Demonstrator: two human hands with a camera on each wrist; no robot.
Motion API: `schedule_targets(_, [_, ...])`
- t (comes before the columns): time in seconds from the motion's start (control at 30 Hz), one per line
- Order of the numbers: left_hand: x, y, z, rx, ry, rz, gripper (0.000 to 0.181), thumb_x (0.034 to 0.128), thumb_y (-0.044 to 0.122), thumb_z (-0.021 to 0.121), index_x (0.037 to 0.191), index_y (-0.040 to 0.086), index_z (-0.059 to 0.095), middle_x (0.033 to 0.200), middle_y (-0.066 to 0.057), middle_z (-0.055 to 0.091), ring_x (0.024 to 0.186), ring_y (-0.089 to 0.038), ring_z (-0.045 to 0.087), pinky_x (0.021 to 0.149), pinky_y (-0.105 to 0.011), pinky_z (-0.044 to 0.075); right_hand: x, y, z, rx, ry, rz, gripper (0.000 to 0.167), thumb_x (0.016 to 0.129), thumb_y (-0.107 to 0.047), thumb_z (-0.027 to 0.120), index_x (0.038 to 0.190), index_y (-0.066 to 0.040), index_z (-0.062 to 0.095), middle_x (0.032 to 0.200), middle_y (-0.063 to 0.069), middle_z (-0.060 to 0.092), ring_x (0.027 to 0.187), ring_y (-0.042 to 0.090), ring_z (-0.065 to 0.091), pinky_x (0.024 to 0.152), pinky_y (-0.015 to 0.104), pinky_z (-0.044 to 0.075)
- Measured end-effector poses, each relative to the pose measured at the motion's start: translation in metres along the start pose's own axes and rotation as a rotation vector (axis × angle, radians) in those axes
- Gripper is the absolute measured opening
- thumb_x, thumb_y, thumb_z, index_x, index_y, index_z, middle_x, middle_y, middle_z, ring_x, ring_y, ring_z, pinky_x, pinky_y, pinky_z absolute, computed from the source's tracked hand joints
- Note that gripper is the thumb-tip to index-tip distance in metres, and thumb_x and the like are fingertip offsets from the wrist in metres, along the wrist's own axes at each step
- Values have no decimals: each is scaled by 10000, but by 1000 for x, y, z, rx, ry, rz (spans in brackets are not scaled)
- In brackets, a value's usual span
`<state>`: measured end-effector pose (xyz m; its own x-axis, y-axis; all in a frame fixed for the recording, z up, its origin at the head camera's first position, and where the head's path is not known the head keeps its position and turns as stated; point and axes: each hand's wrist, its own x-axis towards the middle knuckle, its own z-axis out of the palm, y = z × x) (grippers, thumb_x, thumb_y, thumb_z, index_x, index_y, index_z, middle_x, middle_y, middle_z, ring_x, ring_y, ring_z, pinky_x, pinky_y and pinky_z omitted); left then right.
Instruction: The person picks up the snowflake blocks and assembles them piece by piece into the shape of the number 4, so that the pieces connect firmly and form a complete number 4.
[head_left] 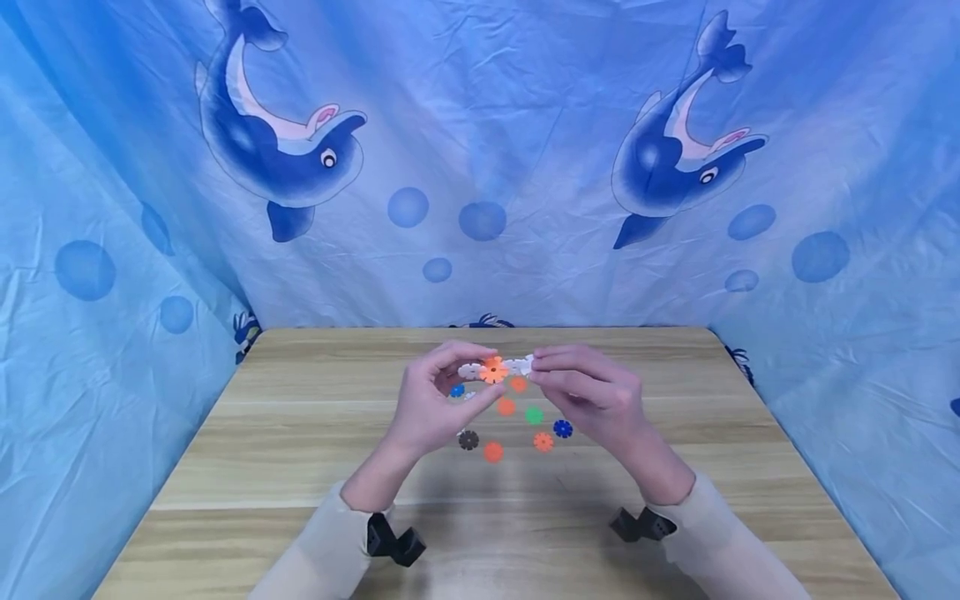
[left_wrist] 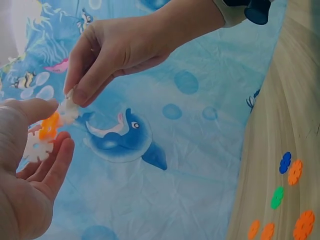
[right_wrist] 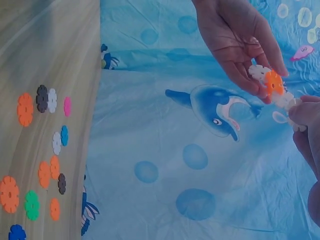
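Both hands hold a joined row of flower-shaped discs above the table. An orange disc (head_left: 493,370) sits between white discs (head_left: 515,367). The left hand (head_left: 442,400) grips the row's left part around the orange disc, thumb below and fingers above. At the other end, the right hand (head_left: 600,396) pinches a white disc between thumb and fingers. In the left wrist view the orange piece (left_wrist: 49,126) lies between the left thumb and fingers, and the right hand (left_wrist: 120,50) pinches the white disc (left_wrist: 68,110). The right wrist view shows the same orange disc (right_wrist: 274,83).
Loose discs lie on the wooden table (head_left: 300,450) below the hands: green (head_left: 534,415), dark blue (head_left: 562,428), black (head_left: 468,440), several orange (head_left: 492,452), and pink (right_wrist: 67,106). A blue curtain (head_left: 480,125) with dolphins surrounds the table's back and sides.
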<state>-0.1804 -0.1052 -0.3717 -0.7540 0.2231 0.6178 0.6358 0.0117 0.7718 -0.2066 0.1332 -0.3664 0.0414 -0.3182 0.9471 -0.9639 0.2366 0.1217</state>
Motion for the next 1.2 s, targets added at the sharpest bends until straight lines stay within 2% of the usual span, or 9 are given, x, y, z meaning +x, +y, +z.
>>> schedule_targets(0.13, [1, -2, 2, -6, 10, 5, 302, 843, -61, 851, 1133, -5, 788, 1110, -174, 755, 991, -129, 740, 782, -286, 684, 0, 0, 1, 5, -4, -7, 103, 986, -61, 752, 954, 12, 818, 934, 182, 795, 857, 350, 786, 878, 327, 672])
schedule_targets(0.23, [0, -3, 0, -12, 23, 7, 291, 841, -76, 842, 1121, -17, 793, 1104, -190, 753, 988, -125, 748, 804, -338, 692, -1, -1, -2, -24, -10, 42, 119, 982, -96, 767, 999, 9, 821, 988, 184, 801, 882, 337, 791, 915, 297, 660])
schedule_targets(0.3, [0, -4, -2, 2, 38, 5, 290, 839, -76, 842, 1118, -11, 797, 1104, -186, 755, 972, -117, 754, 776, -330, 693, -3, 1, -5, -57, -20, 108, 152, 980, -139, 780, 1037, -7, 826, 1026, 175, 808, 899, 326, 795, 945, 265, 646])
schedule_targets(0.37, [0, -4, -5, 23, 56, -7, 290, 836, -62, 851, 1113, 8, 805, 1110, -164, 758, 948, -104, 753, 693, -272, 674, -7, 3, -10, -100, -39, 199, 187, 965, -184, 803, 1068, -31, 831, 1052, 156, 815, 911, 313, 800, 978, 217, 620])
schedule_targets(0.5, [-1, -4, -9, 63, 78, -36, 280, 830, -37, 869, 1093, 46, 822, 1123, -125, 757, 937, -95, 738, 612, -201, 615, -19, 11, -20, -159, -84, 372, 246, 843, -134, 891, 1074, -68, 836, 1041, 124, 826, 909, 302, 804, 993, 144, 582])
schedule_targets(0.6, [-1, -4, -12, 62, 84, -49, 262, 837, -34, 866, 1083, 44, 822, 1119, -133, 759, 947, -112, 732, 713, -222, 656, -28, 16, -25, -163, -109, 480, 324, 749, -26, 921, 1059, -72, 838, 1018, 110, 829, 891, 291, 800, 933, 101, 582])
schedule_targets(0.7, [-1, -4, -13, 59, 87, -56, 240, 845, -28, 861, 1071, 38, 821, 1111, -138, 759, 951, -122, 729, 796, -246, 673, -37, 20, -27, -152, -129, 560, 351, 729, 21, 931, 1055, -73, 838, 997, 99, 829, 867, 274, 794, 870, 69, 579])
schedule_targets(0.97, [0, -4, -13, 63, 85, -74, 238, 842, -20, 868, 1067, 41, 820, 1121, -134, 760, 973, -118, 731, 815, -271, 679, -55, 28, -28, -158, -195, 642, 287, 774, 2, 919, 1042, -53, 829, 987, 94, 822, 800, 227, 788, 806, 98, 606])
schedule_targets(1.2, [0, -2, -14, 54, 79, -72, 234, 836, -37, 862, 1053, 35, 815, 1123, -138, 757, 993, -132, 739, 807, -259, 676, -65, 29, -26, -147, -268, 698, 277, 796, -26, 922, 1053, -43, 821, 1019, 99, 820, 813, 206, 797, 780, 236, 665])
